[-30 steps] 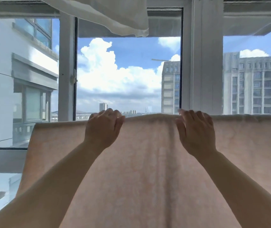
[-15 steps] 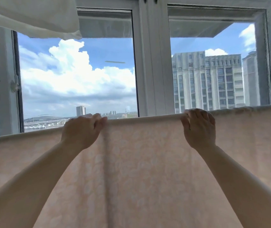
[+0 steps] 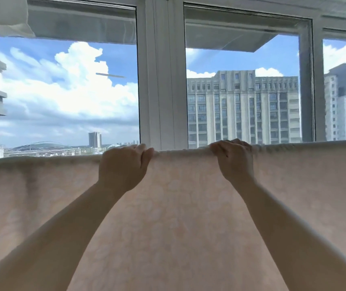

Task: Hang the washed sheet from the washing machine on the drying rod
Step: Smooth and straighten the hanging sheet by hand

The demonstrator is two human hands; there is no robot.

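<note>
Pink patterned sheet (image 3: 178, 217) fills the lower half of the head view, draped so its top fold runs across the whole width in front of the window (image 3: 159, 80); whatever carries it is hidden under the cloth. Both bare arms reach up to that fold. The left hand (image 3: 123, 166) has its fingers curled over the top edge, gripping the cloth just left of the white window post. The right hand (image 3: 234, 160) grips the same edge with fingers bent over it, a short stretch of taut fold between the two. White cloth (image 3: 1, 15) hangs in the upper left corner. Outside are clouds, blue sky and tall grey buildings (image 3: 243, 108).
</note>
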